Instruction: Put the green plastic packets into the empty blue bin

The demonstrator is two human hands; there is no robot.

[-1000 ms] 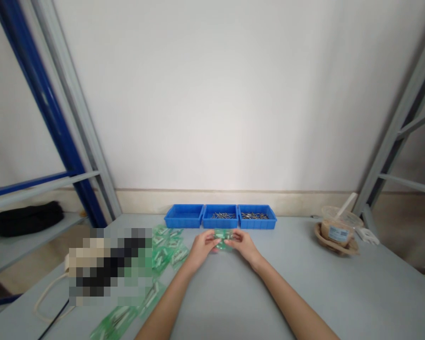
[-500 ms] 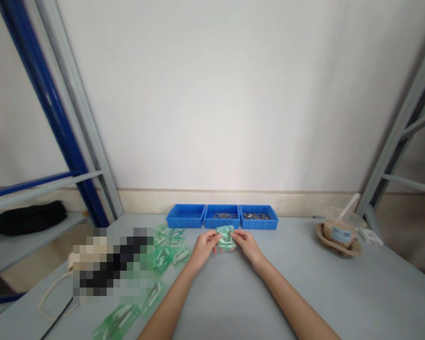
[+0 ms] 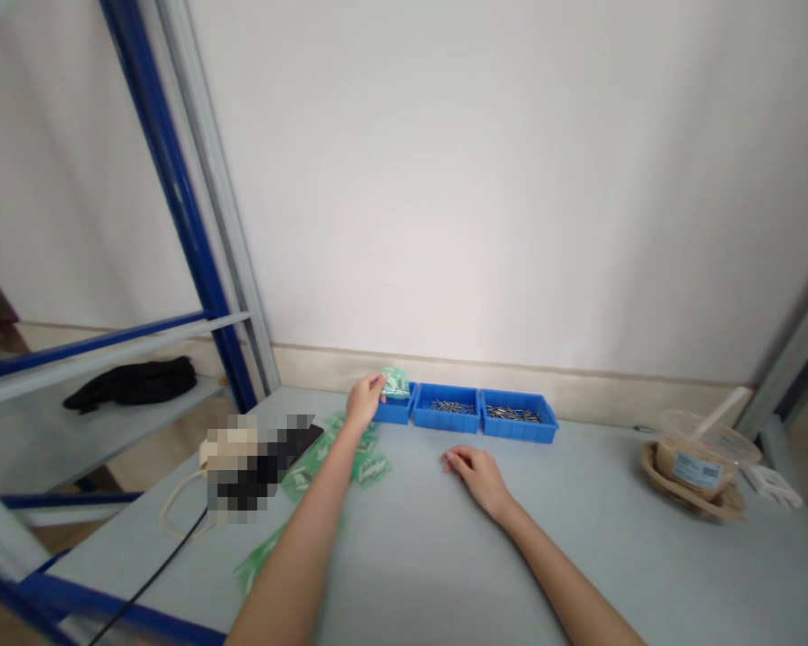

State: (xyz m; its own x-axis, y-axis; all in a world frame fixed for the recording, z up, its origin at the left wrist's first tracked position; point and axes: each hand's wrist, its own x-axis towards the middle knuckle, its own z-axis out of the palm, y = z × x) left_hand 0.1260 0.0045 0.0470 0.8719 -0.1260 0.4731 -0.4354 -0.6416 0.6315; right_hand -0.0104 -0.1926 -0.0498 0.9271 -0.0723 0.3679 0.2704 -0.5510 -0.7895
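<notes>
My left hand (image 3: pixel 365 400) is closed on a small green plastic bag (image 3: pixel 396 383), pinching its left side. The bag is held up over the leftmost blue bin (image 3: pixel 395 414) and hides part of it. Lower and to the right, my right hand (image 3: pixel 481 478) hovers at the table in front of the other bins, its fingers loosely bent with nothing seen between them. Several similar green bags (image 3: pixel 372 467) with pale, slim pieces inside lie left of centre, partly covered by my left forearm.
The middle blue bin (image 3: pixel 446 408) and the right blue bin (image 3: pixel 518 415) hold slim metal pieces. A plastic cup (image 3: pixel 697 467) with a spoon sits in a brown holder at right. A pixelated patch, a cable (image 3: pixel 153 574) and a dark cloth (image 3: pixel 135 384) are at left.
Both hands held the green bag before. My right hand has let go, while my left hand has carried the bag left and up over the leftmost bin. The view has turned left.
</notes>
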